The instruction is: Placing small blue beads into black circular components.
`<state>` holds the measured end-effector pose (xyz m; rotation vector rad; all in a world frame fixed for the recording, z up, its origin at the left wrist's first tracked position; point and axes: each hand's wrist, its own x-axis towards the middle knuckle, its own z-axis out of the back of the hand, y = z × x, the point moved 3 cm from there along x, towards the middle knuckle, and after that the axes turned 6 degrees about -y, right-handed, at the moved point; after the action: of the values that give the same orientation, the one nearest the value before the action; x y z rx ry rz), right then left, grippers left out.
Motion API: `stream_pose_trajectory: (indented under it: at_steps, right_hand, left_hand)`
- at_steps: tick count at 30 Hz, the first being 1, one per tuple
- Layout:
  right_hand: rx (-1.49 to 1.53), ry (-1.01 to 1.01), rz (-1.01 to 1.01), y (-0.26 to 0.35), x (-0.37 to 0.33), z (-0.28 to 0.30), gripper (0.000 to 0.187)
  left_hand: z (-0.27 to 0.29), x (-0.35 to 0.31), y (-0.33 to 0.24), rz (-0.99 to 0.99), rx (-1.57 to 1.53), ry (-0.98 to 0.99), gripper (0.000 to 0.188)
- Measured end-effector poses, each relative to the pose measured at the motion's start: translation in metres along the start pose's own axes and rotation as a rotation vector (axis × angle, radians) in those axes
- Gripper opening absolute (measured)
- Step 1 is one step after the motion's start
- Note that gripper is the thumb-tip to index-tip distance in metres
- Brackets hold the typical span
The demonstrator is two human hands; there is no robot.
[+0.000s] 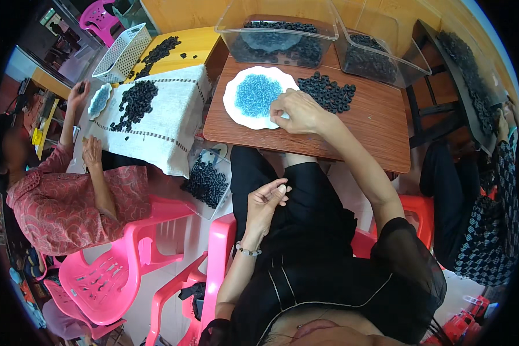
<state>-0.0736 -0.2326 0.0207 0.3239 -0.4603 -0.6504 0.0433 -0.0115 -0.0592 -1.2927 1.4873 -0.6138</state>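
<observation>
Seemingly well short of finished: plenty of loose stock left, nothing recognisable as a completed piece. At the left, on a white woven cloth [176, 115] with dark bands, a heap of black ring-shaped pieces [135, 105]. Nearer, over the black-trousered lap, the left hand [265, 202], palm up, thumb and forefinger tips nearly meeting; cannot tell whether pinching anything small. Farther, on a brown wooden tabletop [230, 131], a white scalloped plate [230, 97] with a broad bed of tiny blue beads [256, 95]. Behind it, a clear plastic bin [230, 43] with many dark pieces. Over the plate's right rim, the right hand [300, 111], fingers curled, tips bunched right beside the beads; cannot tell whether gripping any. Just beyond, to the right, a second heap of black rings [328, 93], apart from the fingertips.
</observation>
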Motion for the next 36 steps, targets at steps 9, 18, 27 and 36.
stream_pose_trajectory:
  at_steps: [9,18,27,36]
  right_hand:
    - [0.001,-0.025,0.068,0.008,-0.007,0.007,0.029]
    - [0.059,-0.037,0.056,0.012,-0.014,0.001,0.018]
    - [0.651,-0.075,-0.070,0.035,-0.057,0.030,0.014]
    - [0.749,-0.124,0.003,0.070,-0.111,0.044,0.014]
  left_hand:
    - [-0.001,0.003,0.000,0.057,-0.047,-0.002,0.031]
    - [-0.004,0.007,0.001,0.057,-0.036,0.002,0.032]
    - [-0.013,0.004,-0.013,-0.025,-0.317,0.120,0.039]
    - [-0.031,-0.009,-0.027,-0.215,-0.177,0.080,0.037]
